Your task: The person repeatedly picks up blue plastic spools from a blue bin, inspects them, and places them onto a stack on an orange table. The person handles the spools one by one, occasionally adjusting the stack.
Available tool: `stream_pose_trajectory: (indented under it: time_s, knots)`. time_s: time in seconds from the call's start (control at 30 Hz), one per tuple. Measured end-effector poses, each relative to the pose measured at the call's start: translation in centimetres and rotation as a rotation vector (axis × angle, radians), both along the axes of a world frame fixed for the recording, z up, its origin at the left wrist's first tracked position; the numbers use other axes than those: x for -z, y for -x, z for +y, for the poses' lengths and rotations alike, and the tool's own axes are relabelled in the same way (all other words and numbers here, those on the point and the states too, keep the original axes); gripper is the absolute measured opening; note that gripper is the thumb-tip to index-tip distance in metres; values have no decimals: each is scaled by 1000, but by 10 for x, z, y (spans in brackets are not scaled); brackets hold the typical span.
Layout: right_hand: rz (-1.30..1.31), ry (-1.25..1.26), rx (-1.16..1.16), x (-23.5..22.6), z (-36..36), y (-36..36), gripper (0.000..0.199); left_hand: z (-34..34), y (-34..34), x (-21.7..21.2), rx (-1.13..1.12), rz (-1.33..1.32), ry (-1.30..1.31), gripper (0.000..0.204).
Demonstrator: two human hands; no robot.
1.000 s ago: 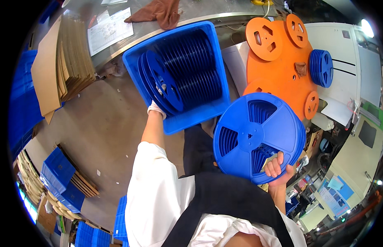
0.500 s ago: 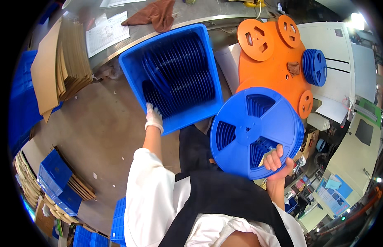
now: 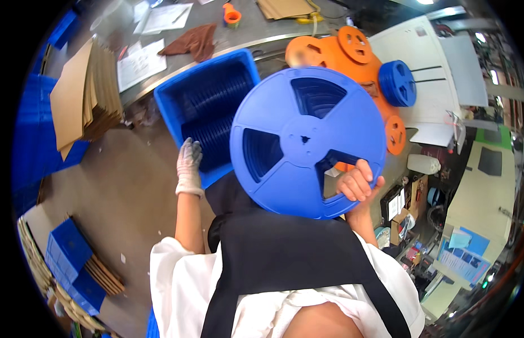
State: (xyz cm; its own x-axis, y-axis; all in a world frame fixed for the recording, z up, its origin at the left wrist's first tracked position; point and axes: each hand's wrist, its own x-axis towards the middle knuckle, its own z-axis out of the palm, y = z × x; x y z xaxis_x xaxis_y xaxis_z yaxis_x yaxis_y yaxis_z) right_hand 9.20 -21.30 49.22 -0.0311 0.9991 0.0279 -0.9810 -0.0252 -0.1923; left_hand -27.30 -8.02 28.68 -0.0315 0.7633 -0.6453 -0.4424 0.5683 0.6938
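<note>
Nearest, the right hand (image 3: 356,181) holds a big blue reel (image 3: 307,141) upright in front of the chest, fingers (image 3: 352,186) curled through a cut-out at the reel's 4 o'clock, closed on its rim. At 9 o'clock from the reel, the gloved left hand (image 3: 188,166) rests flat on the near edge of a blue crate (image 3: 177,104), fingers straight, gripping nothing. The crate holds stacked reels. Beyond, at 1 o'clock, orange reels (image 3: 352,48) and a small blue reel (image 3: 398,83) lie by the worktop (image 3: 177,28), papers and a brown cloth (image 3: 191,40) on it.
</note>
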Motion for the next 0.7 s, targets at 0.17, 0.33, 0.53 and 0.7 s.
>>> stream_pose_trajectory:
  time_s: [0.17, 0.33, 0.53, 0.7]
  knots:
    - [-21, -81, -28, 1, -5, -7, 29, -4, -59, -110, 270, 325, -476, 38]
    - [-36, -59, -24, -3, -13, -11, 30, -25, -100, -157, 431, 663, -824, 37]
    - [-121, -42, -146, -11, -10, -1, 30, -44, -140, -199, 778, 1052, -1139, 52]
    - [-155, -59, -283, -20, -3, 14, 30, -30, -167, -214, 915, 977, -1440, 61]
